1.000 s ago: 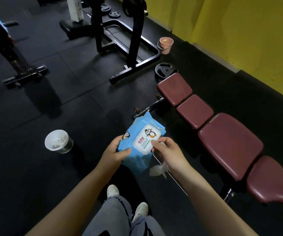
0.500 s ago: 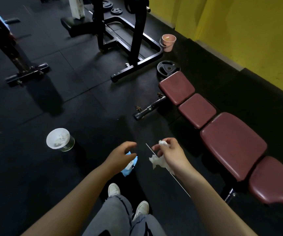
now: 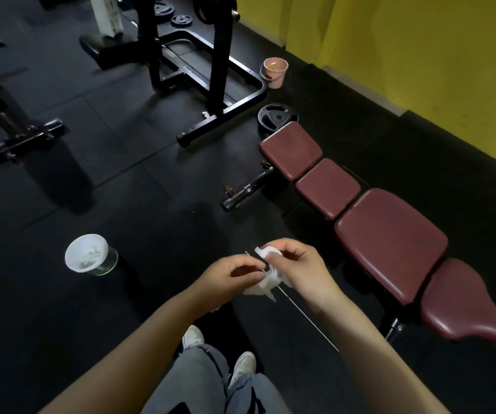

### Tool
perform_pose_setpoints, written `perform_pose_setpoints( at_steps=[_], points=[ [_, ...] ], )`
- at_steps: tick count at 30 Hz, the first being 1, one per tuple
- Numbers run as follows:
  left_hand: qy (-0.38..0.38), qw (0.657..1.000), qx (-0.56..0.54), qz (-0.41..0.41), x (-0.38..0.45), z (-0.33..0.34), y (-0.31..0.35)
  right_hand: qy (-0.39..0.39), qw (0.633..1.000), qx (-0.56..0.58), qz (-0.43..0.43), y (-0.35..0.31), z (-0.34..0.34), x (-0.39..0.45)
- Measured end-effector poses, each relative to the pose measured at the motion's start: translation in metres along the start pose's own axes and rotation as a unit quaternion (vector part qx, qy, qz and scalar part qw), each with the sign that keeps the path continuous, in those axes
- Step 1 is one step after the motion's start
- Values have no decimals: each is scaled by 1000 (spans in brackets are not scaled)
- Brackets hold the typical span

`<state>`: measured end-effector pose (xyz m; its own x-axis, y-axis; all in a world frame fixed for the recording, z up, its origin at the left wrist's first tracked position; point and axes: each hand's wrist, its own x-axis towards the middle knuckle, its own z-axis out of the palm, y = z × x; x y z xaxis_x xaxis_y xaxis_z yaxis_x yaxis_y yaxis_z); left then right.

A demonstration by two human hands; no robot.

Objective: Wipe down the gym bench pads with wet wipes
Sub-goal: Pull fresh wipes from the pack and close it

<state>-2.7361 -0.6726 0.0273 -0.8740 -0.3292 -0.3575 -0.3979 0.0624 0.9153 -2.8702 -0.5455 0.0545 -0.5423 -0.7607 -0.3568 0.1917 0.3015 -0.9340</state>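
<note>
Both hands, left hand (image 3: 231,274) and right hand (image 3: 299,268), pinch one white wipe (image 3: 266,276) between them; the maroon pads (image 3: 390,243) lie right of the right hand.

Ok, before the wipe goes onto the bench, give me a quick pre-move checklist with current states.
1. Wet wipe in hand: ok, the right hand and left hand both pinch it.
2. Wipe unfolded flat: not ok, it is bunched between the fingers.
3. Bench pads free of objects: ok, nothing lies on the four maroon pads.
4. Wipe touching a pad: not ok, it is held in the air beside the bench.
5. Wipe dampness: cannot tell.
6. White-lined bin for used wipes: ok, on the floor to the person's left.
</note>
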Motion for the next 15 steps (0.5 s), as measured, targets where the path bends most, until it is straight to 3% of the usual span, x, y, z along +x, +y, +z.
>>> perform_pose_setpoints(
  at_steps=[4,15],
  points=[
    [-48,999,20,9,2,9,12,38,999,-7,8,1,-9,-2],
    [-25,1000,-3,-18,16,29,24,172,985,-13,8,4,-43,-9]
  ],
)
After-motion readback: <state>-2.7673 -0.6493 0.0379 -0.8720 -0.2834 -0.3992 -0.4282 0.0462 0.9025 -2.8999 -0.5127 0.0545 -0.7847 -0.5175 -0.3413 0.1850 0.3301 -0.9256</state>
